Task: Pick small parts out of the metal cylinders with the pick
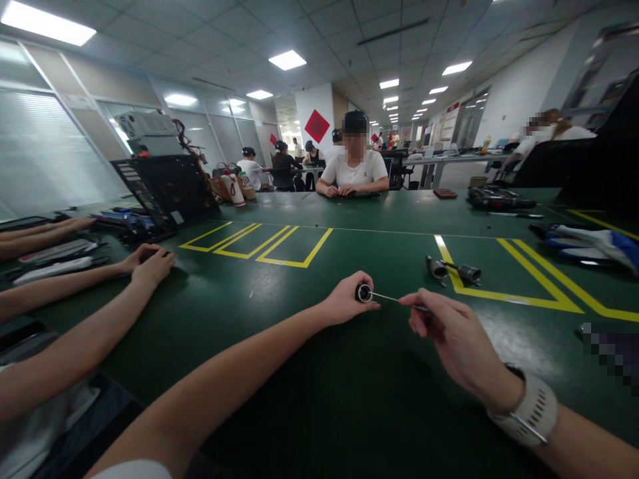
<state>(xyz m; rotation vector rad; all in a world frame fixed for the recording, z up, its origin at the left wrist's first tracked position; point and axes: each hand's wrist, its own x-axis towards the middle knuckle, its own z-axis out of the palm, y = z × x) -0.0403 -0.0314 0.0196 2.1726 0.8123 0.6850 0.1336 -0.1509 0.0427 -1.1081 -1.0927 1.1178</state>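
My left hand (345,301) is closed around a short dark cylindrical part (364,293) with a bright metal ring at its open end, which faces me. In my right hand (449,326) is a thin metal screwdriver-like tool (387,297), pinched between thumb and fingers. Its slim shaft points left, and the tip reaches the ringed opening; how deep it goes I cannot tell. Past my right hand, two small dark metal cylindrical parts (468,273) lie on the green table by a yellow tape line.
Yellow tape (284,263) marks boxes on the green table (279,399). Blue-white gloves (589,246) and a dark tool (499,198) lie at right. A black computer case (170,186) stands far left. A co-worker's hands (152,263) rest at left; another person (353,166) sits opposite.
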